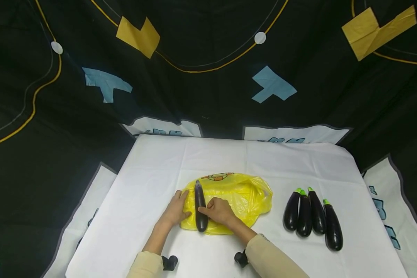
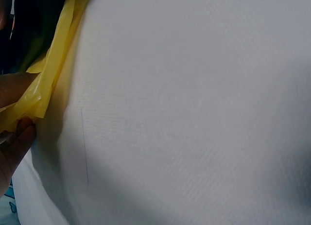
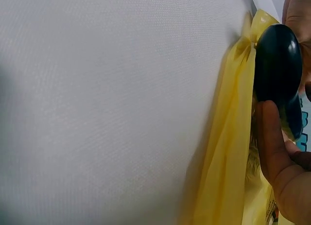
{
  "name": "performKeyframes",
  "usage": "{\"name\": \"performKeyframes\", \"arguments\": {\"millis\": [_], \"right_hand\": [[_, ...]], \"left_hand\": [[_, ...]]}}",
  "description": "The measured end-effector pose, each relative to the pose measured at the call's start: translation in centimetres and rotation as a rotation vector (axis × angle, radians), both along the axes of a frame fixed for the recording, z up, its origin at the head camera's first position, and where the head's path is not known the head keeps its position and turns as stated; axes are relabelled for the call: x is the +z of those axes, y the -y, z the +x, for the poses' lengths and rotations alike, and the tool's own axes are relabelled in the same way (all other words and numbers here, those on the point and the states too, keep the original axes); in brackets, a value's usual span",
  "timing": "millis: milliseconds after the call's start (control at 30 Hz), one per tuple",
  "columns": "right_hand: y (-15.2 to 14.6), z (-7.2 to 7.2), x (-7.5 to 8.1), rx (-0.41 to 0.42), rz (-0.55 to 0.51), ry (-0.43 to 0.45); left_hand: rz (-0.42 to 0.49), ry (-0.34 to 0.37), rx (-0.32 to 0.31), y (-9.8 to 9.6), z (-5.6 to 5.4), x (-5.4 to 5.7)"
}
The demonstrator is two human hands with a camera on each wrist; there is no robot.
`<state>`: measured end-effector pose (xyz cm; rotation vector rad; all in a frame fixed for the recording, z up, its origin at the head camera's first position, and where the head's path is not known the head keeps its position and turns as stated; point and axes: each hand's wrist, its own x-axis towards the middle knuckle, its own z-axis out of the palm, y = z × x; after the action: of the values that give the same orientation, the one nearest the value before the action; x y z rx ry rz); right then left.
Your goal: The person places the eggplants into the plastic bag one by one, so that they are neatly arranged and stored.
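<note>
Hands (image 1: 175, 209) (image 1: 219, 211) at crinkly yellow plastic bag (image 1: 241, 197), smooth, glossy, elongated eggplant (image 1: 200, 197) between

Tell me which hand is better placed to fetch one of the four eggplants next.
The right hand, most likely: though touching the fifth eggplant, it is nearer the four eggplants. The left hand is farther away and pinches the bag.

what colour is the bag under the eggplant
The bag is yellow, with some printing; the head view shows it best.
</note>
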<state>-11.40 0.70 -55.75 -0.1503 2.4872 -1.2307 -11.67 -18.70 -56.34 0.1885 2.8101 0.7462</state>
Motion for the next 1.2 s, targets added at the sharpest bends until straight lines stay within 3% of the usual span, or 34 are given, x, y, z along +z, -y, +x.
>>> {"name": "performKeyframes", "arguments": {"millis": [367,1200], "right_hand": [[-1.3,0.2,0.5,-0.027,-0.062,0.052],[-5.8,1.1,2.8,-0.113,-0.180,0.064]], "left_hand": [[0.002,0.004,0.009,-0.2,0.1,0.1],[0.005,0.027,0.031,-0.2,0.0,0.0]]}}
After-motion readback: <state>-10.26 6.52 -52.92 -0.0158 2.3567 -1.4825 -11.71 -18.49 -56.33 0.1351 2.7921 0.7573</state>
